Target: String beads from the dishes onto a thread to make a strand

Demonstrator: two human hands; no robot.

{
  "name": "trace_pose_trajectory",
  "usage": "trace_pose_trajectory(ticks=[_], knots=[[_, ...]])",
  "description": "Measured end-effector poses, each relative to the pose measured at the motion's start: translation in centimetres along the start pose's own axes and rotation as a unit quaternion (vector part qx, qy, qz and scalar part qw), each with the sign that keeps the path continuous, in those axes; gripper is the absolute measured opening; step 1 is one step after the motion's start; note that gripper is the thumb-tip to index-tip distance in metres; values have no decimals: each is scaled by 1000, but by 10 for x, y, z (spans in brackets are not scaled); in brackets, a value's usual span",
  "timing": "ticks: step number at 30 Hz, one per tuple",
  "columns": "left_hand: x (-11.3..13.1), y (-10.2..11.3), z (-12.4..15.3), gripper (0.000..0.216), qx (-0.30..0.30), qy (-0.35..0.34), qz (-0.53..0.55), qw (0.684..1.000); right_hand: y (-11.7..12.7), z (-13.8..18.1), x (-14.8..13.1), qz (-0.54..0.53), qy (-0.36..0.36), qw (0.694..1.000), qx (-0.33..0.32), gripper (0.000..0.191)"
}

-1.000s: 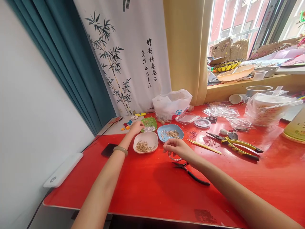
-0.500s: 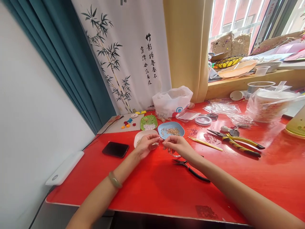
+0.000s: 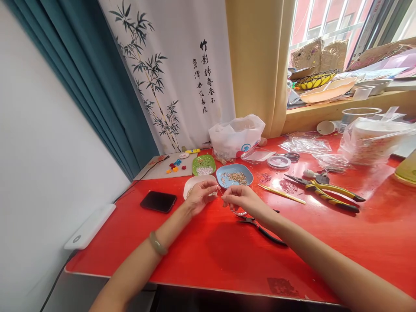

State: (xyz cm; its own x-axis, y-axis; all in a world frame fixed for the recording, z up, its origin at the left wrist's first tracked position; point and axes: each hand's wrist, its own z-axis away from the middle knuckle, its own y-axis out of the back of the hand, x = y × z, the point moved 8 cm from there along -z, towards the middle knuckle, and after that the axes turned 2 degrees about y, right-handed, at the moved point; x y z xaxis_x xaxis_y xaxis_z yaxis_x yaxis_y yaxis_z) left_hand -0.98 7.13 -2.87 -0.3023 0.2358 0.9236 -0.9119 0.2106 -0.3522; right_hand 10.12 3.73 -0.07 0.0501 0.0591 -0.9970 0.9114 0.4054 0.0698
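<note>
Over the middle of the red table, my left hand [image 3: 202, 197] is closed in a pinch, with what looks like a small white bead [image 3: 217, 186] at its fingertips. Close by on the right, my right hand [image 3: 239, 197] pinches a thin thread [image 3: 221, 192] that spans the small gap between the hands. A strand of white beads [image 3: 240, 213] hangs below my right hand, partly hidden by it. Behind my left hand is a white dish [image 3: 187, 187] with beads, partly covered. A blue dish [image 3: 218, 177] of gold beads sits just beyond both hands.
Black-handled pliers [image 3: 269, 235] lie under my right forearm. Farther right are gold tweezers [image 3: 282, 194] and yellow-black pliers [image 3: 334, 197]. A phone [image 3: 158, 202] lies at left. A green dish [image 3: 195, 167], plastic bag [image 3: 235, 136] and thread spool [image 3: 278, 162] stand behind.
The fingertips have parted slightly, and the thread between them now shows more clearly. The whole view has shifted a little; the hands otherwise hold nearly the same pose.
</note>
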Motion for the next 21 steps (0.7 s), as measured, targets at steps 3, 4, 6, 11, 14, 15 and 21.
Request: trace_pose_trajectory(ticks=[3,4,6,11,14,15,21], knots=[[0,-1,0,25,0,-3,-1,1000,-2,1,-1,-4,-1,1000,-7,12],[0,-1,0,25,-1,-4,-2,1000,-2,1,-2,-4,-3,1000,-9,12],[0,-1,1,26,-3,-6,-4,1000,-3,2,-2,-6,-9,1000,-11,11],[2,-2,2,29,1,-8,-19,1000,-3,2,-2,-10,-15,1000,-11,12],[3,-2,2,30,4,-18,-40,999,-2,1,-1,-12,-12,1000,-10,11],[4,-3,3,29,4,-24,-52,998,-2,1,0,-12,-10,1000,-10,11],[8,-10,7,38,-12,-62,-119,991,1,-2,4,15,4,1000,-3,15]])
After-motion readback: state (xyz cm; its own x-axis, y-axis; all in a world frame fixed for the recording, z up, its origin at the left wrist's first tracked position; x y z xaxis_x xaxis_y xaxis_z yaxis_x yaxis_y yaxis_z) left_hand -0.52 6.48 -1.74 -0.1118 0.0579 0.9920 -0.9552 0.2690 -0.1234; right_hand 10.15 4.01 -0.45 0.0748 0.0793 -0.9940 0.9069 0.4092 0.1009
